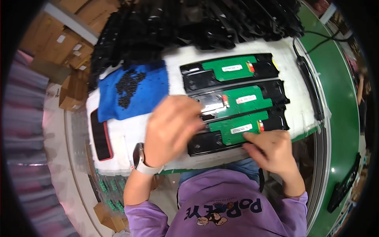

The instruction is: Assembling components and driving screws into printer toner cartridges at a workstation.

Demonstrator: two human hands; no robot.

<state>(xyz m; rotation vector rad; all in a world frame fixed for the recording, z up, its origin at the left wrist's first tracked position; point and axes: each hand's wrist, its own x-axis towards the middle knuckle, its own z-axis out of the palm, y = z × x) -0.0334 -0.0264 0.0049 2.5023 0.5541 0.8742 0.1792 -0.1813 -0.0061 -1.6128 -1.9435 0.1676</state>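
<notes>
Three long black plastic panels lie in a stack of rows, each carrying a green circuit board with a white label: a far panel (201, 81), a middle panel (278, 93) and a near panel (205, 144). My left hand (173, 128), blurred by motion, hovers by the left ends of the middle and near panels. Its fingertips are too smeared to show whether they hold anything. At the near panel's front edge, my right hand (272, 150) is closed, with fingertips on the green board and thumb by the rim. Left of the panels, a blue cloth (154, 96) bears many tiny black pieces (128, 89), apparently screws.
Black plastic parts (197, 23) pile along the far side of the white work surface (298, 114). A red-edged phone (101, 136) lies at left. A long black corded tool (310, 87) lies at right, beside a green table (341, 118). Cardboard boxes (47, 39) stand far left.
</notes>
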